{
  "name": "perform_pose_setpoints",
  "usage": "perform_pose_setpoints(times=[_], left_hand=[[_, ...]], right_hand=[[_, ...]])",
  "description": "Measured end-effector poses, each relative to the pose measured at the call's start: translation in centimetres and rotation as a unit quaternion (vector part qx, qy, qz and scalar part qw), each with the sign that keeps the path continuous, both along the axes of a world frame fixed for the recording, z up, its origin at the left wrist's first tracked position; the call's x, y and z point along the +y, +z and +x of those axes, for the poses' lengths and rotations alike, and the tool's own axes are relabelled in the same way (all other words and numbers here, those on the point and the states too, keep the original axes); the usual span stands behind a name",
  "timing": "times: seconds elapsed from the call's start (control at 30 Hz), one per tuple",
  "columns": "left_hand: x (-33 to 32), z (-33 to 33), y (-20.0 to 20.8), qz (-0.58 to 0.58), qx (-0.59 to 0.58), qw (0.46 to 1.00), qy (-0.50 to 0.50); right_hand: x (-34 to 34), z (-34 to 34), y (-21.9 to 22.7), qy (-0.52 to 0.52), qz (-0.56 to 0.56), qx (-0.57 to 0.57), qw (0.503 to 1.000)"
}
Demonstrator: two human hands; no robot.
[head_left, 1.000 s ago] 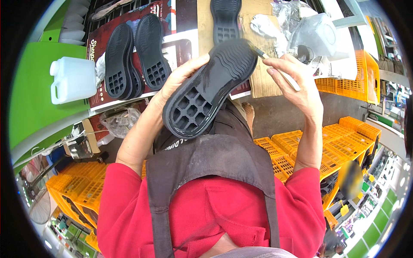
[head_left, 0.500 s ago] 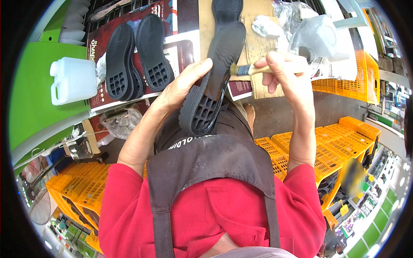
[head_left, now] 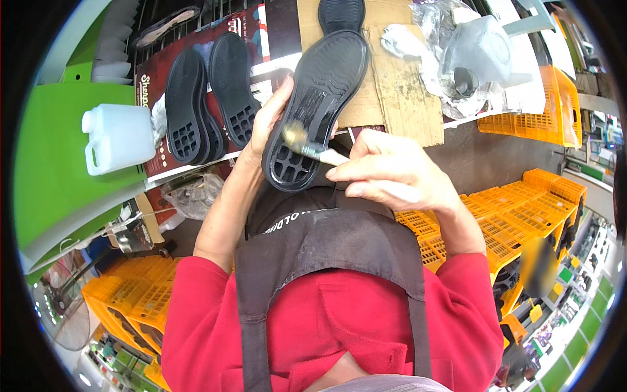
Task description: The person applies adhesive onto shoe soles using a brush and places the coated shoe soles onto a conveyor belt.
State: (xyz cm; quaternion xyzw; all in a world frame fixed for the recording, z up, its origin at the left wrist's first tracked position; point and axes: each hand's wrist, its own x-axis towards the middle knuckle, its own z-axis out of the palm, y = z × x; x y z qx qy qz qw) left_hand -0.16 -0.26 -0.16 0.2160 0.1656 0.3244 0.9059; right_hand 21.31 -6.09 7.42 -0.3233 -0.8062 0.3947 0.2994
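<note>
My left hand [head_left: 264, 127] holds a black rubber shoe sole [head_left: 320, 98] up in front of me, its inner side turned toward me. In my right hand [head_left: 392, 173] is a small brush [head_left: 312, 147] with a pale handle, and its bristles touch the lower middle of the sole. Two more black soles [head_left: 209, 98] lie tread-up on the bench to the left. Another black sole [head_left: 341, 14] lies at the top on the brown cardboard [head_left: 398, 91].
A white plastic jug [head_left: 117, 137] stands on a green surface at the left. A grey container with a round opening [head_left: 480, 55] and crumpled plastic sit at the upper right. Orange crates [head_left: 516, 209] are stacked right and lower left. I wear a red shirt and dark apron.
The sole has turned from tread-side to inner side facing me. My right hand has come down and left, bringing the brush onto the sole.
</note>
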Motion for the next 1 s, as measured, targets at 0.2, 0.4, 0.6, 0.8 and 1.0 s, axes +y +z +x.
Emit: perform_pose_setpoints(times=[0.2,0.4,0.6,0.8,1.0], left_hand=[[-0.5,-0.1,1.3,-0.038,-0.042,0.996,-0.067],[-1.3,0.4,1.1,-0.028,0.042,0.998,-0.021],[-1.0,-0.3,-1.0,0.049,0.108,0.993,0.000],[-1.3,-0.2,0.2,0.053,0.127,0.990,0.013],[-1.0,-0.1,0.1,0.030,0.148,0.987,0.062]], right_hand=[[3.7,3.2,-1.9,-0.140,-0.042,0.076,0.986],[2.8,3.4,-2.8,-0.240,0.126,-0.232,0.934],[0.4,0.5,-0.8,-0.134,0.054,-0.090,0.985],[2.8,2.4,-0.7,-0.224,0.108,-0.027,0.968],[0.8,0.1,-2.1,-0.106,0.123,-0.083,0.983]])
